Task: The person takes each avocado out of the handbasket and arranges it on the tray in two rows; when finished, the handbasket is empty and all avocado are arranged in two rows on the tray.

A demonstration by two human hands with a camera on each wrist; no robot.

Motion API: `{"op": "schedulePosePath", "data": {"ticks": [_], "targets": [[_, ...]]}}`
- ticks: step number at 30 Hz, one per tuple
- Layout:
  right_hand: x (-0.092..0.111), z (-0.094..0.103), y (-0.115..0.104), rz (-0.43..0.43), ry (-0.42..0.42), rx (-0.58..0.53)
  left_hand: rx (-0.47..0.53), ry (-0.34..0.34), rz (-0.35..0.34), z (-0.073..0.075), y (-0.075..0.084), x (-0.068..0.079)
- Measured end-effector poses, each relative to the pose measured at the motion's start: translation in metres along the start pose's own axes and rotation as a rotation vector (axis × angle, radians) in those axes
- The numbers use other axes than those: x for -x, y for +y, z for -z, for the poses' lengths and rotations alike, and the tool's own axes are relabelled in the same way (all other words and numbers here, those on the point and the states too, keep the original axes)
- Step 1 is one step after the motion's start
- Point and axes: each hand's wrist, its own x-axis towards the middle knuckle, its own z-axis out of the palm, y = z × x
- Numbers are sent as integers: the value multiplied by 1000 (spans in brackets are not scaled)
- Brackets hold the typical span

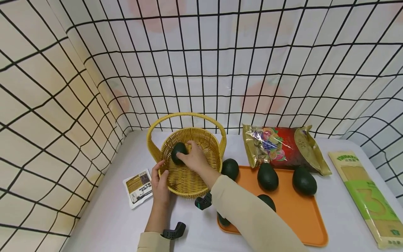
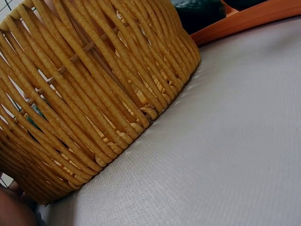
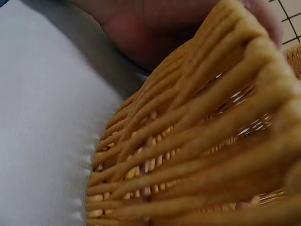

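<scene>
A yellow wicker basket with a tall arched handle stands at the middle of the table. Inside it, at the left side, my right hand holds a dark green avocado between thumb and fingers. My left hand grips the basket's left front rim. In the left wrist view the woven wall fills the upper left. From the right wrist, the left hand shows at the rim, while the right hand's hold on the avocado is hidden behind the weave.
Right of the basket, an orange tray bears several avocados, some partly behind my right sleeve. A red and gold bag lies behind it, a noodle packet far right. Left lies a small white-and-brown pouch. Black netting surrounds the table.
</scene>
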Motion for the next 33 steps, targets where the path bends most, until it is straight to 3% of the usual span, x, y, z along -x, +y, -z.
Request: {"op": "schedulePosePath", "data": {"ticks": [11,20,33], "targets": [[-12,-4,7,-14,-21,-65,-24,0,19,-1,1,0],[-15,-10,11,48,-84,-35,-33,16,6,-2,2,1],[-15,-12,12,81,-94,-9,2,4,18,-2,1,2]]}}
